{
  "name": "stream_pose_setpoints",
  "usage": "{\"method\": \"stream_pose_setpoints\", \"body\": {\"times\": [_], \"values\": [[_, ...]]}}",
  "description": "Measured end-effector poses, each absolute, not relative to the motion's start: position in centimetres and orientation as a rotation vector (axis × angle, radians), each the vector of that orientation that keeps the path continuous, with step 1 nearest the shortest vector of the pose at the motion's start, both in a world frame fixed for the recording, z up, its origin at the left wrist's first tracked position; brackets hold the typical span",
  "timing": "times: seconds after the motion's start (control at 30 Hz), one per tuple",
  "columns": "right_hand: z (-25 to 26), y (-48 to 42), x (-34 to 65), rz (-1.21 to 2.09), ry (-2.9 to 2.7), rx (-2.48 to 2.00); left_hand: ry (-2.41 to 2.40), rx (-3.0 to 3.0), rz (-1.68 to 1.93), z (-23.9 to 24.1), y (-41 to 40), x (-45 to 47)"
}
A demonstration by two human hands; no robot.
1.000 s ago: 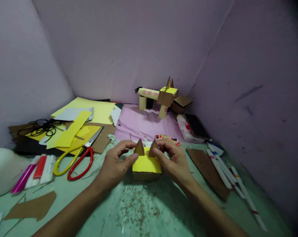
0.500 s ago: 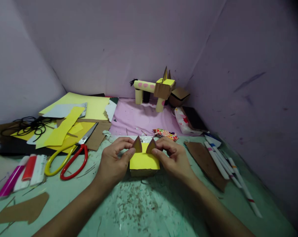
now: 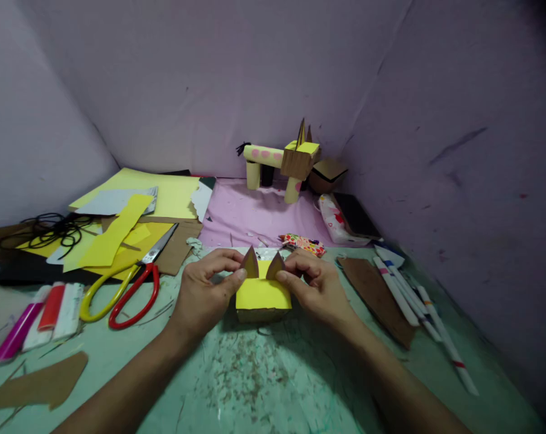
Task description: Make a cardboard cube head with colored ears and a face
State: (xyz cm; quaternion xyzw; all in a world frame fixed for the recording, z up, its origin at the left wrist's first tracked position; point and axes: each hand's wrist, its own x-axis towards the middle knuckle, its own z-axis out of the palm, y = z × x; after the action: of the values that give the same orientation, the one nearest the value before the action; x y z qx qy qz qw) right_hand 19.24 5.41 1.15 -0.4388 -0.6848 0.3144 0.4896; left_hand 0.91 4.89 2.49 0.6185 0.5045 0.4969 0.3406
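Observation:
A small cardboard box with a yellow paper top rests on the green table in front of me. Two pointed cardboard ears stand upright on it. My left hand pinches the left ear between thumb and fingers. On the other side, my right hand pinches the right ear in the same way. Both ears touch the yellow top; whether they are stuck to it I cannot tell. Behind the hands stands a cardboard animal with pink spots, a black tail and similar ears.
Scissors lie at the left, beside glue sticks, yellow paper strips and black cord. A brown cardboard piece and several white markers lie at the right. A phone rests behind them.
The whole view has shifted very slightly. Both hands keep their pinch on the ears, and nothing has been let go.

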Motion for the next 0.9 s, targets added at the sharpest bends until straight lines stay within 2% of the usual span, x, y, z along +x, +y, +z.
{"method": "stream_pose_setpoints", "body": {"times": [0.9], "values": [[1.25,5.79,19.41,0.791,-1.714,-1.051,1.351,1.588,1.258,2.23,5.09,0.96]]}}
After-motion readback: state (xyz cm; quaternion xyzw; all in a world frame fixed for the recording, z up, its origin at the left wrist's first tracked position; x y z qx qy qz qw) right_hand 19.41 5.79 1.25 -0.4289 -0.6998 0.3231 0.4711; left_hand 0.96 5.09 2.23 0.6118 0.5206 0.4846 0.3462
